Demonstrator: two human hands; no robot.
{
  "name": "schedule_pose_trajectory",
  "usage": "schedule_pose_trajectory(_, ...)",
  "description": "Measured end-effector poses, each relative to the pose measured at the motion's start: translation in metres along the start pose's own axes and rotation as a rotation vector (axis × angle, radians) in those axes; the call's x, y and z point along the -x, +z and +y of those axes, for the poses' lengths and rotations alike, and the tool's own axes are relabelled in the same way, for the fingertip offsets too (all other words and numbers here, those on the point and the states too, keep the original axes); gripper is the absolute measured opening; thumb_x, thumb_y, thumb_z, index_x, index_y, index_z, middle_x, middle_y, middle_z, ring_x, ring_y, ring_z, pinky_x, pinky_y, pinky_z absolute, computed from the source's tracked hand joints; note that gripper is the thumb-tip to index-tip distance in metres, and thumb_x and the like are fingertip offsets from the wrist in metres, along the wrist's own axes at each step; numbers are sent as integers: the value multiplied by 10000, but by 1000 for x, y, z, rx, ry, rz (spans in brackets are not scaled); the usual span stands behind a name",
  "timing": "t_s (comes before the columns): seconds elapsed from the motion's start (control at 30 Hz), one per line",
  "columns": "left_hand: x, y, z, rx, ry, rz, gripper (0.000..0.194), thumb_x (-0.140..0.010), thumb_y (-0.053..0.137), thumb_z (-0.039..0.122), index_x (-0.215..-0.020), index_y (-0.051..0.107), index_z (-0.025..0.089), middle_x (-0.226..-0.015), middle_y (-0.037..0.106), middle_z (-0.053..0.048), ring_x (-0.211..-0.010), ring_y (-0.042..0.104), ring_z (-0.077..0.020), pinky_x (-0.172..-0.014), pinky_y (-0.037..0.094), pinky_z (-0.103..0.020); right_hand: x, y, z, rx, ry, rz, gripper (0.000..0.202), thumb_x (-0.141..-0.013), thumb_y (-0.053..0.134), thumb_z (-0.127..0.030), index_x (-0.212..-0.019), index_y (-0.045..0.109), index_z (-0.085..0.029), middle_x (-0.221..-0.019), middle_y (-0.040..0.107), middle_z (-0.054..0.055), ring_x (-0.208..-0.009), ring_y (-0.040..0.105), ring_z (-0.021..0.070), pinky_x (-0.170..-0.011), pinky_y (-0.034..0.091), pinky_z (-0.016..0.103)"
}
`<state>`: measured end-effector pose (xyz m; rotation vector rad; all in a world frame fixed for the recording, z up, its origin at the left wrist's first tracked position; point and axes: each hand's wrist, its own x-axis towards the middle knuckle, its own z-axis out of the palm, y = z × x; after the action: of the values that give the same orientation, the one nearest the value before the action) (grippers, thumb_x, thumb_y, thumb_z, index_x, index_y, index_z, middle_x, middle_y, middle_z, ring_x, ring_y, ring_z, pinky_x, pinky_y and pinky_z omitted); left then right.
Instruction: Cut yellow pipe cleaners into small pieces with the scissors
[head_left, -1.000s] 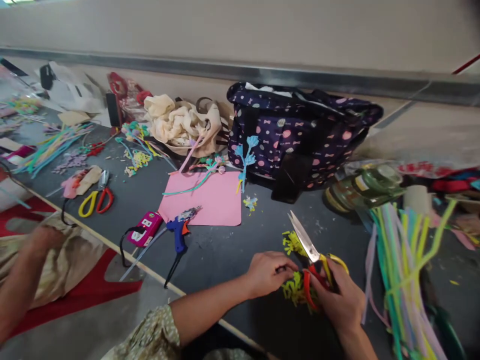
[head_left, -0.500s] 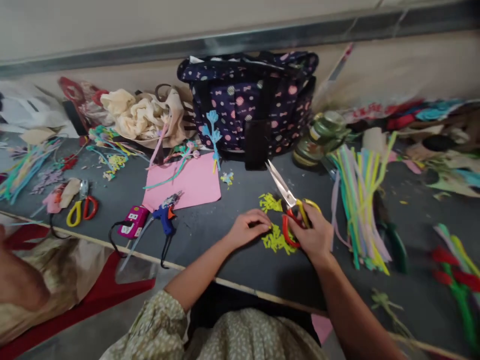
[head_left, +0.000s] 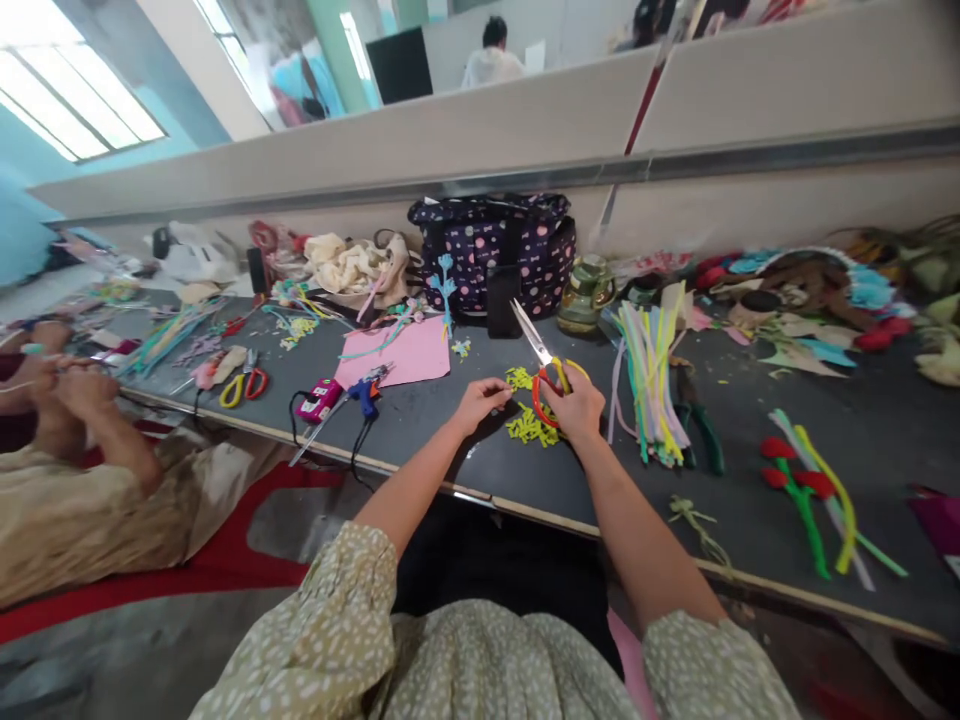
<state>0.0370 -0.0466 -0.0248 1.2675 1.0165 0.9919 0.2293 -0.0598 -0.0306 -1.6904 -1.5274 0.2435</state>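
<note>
My right hand (head_left: 583, 408) is closed round the red and yellow handles of a pair of scissors (head_left: 537, 340). The slightly parted blades point away from me. To its left, my left hand (head_left: 480, 405) has thumb and fingers pinched together; whatever may be between the tips is too small to make out. Short yellow-green cut pieces lie in two heaps on the dark table, a near heap (head_left: 529, 428) below the scissors and a far heap (head_left: 519, 378) beside the left fingertips.
Bundled pastel pipe cleaners (head_left: 651, 375) lie right of my hands, beside green-handled pliers (head_left: 701, 425). Behind stand a phone (head_left: 503, 300), a polka-dot bag (head_left: 472, 240) and a glass jar (head_left: 583, 298). A blue glue gun (head_left: 366, 395) and pink sheet (head_left: 412, 355) lie left. A co-worker's hands (head_left: 82, 390) are far left.
The view has tilted up, showing more of the room. My left hand has shifted from the near heap towards the far one. The scissors stay in my right hand.
</note>
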Motion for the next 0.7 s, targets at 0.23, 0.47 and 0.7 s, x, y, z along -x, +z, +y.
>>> schedule_pose_trajectory(0.23, 7, 6, 2, 50, 49, 76, 391, -577, 786, 435, -752, 656, 109, -616, 570, 10, -542, 457, -65, -578, 370, -236, 3, 6, 2, -15, -49, 18, 529, -767, 495, -613, -1016, 634, -167, -774, 641, 36, -705, 569, 168, -679, 409, 283)
schedule_pose_trajectory(0.47, 8, 4, 2, 98, 69, 111, 362, -575, 791, 417, -725, 663, 114, -596, 571, 6, -516, 459, -69, -563, 364, -240, 2, 7, 4, 5, -75, 47, 432, -772, 498, -597, -867, 628, -196, -689, 601, 0, -624, 534, 144, -587, 359, 260)
schedule_pose_trajectory(0.7, 5, -6, -6, 202, 105, 186, 337, -596, 786, 402, -755, 676, 126, -619, 593, 4, -542, 511, -87, -591, 422, -241, 2, 14, 8, 10, -84, 13, 393, -751, 546, -575, -868, 637, -211, -691, 605, -15, -629, 543, 137, -588, 362, 254)
